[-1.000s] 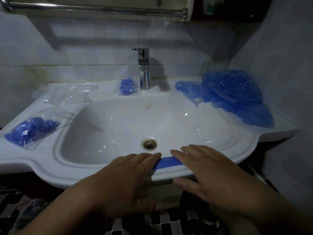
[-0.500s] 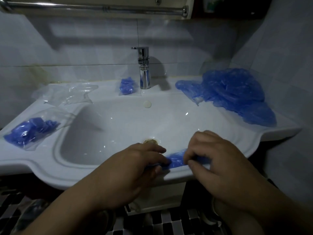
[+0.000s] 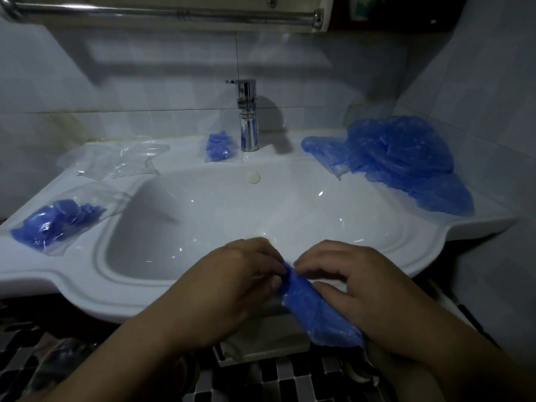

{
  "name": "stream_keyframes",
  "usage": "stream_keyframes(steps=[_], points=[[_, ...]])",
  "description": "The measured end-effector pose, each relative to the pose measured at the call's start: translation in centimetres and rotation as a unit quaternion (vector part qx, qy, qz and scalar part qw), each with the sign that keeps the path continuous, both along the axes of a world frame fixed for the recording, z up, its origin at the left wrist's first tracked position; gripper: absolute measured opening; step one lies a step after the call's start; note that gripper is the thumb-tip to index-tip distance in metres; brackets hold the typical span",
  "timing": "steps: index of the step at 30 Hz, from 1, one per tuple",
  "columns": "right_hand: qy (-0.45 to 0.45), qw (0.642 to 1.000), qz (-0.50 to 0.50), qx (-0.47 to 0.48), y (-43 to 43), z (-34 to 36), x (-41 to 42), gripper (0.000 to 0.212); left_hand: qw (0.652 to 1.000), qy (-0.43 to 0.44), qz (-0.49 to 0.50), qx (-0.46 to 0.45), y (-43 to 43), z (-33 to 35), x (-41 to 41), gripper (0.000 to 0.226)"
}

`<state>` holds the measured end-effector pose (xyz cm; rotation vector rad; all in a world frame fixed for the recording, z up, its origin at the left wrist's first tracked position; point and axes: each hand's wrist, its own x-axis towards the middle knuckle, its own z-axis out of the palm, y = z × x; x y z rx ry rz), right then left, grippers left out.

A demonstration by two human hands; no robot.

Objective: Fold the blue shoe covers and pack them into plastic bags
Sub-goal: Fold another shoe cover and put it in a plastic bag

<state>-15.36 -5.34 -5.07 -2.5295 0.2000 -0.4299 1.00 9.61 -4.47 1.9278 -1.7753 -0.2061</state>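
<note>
A folded blue shoe cover (image 3: pixel 316 311) hangs above the front rim of the white sink (image 3: pixel 95 291). My left hand (image 3: pixel 232 282) pinches its upper end, and my right hand (image 3: pixel 359 288) grips it from the right with curled fingers. A loose pile of blue shoe covers (image 3: pixel 406 161) lies on the sink's back right ledge. One filled plastic bag (image 3: pixel 58 219) lies on the left ledge and a smaller filled bag (image 3: pixel 219 146) stands left of the tap. Empty clear plastic bags (image 3: pixel 116 158) lie at the back left.
A chrome tap (image 3: pixel 248 117) stands at the back middle of the sink. The basin (image 3: pixel 232 210) lies beyond my hands. A metal rail (image 3: pixel 174 13) runs overhead. Tiled walls close in behind and at the right. Dark mosaic floor (image 3: pixel 275 381) shows below.
The shoe cover lay flat under both hands on the front rim. Both hands gathered it, lifted it off the rim and now hold it as a folded strip.
</note>
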Motion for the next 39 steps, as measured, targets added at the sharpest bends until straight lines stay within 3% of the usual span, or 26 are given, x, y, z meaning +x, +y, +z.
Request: stream_keyframes(steps=[5,11,16,20,22,27,36,39], points=[[0.002,0.991,0.048,0.126,-0.2,0.9,-1.0,0.026,0.998,-0.014,0.054,-0.012,-0.6,-0.5,-0.7,0.036],[0.016,0.996,0.045,0.080,-0.3,1.5,-1.6,0.007,0.996,-0.027,0.087,-0.015,-1.1,-0.5,-1.1,0.035],[0.014,0.997,-0.001,0.072,-0.3,1.0,-1.1,0.027,0.998,-0.006,0.068,-0.016,-1.3,-0.7,-1.2,0.030],[0.016,0.998,-0.041,0.051,0.0,0.6,-0.8,0.018,0.994,0.082,0.060,-0.030,-1.0,-0.3,-1.4,0.051],[0.011,0.998,-0.046,0.051,0.1,0.5,-0.7,0.020,0.992,0.098,0.072,-0.024,-1.0,-0.4,-1.5,0.051],[0.006,0.998,-0.048,0.048,0.2,0.3,-0.7,0.025,0.994,0.016,0.104,-0.007,-1.6,-1.0,-1.7,0.031],[0.026,0.999,0.002,0.040,-0.1,1.1,-1.4,0.038,0.995,0.025,0.101,0.011,-1.6,-0.6,-1.7,0.027],[0.000,1.000,-0.013,-0.009,-0.5,0.3,-1.0,0.019,0.995,0.028,0.097,0.009,-1.4,-0.6,-1.7,0.023]])
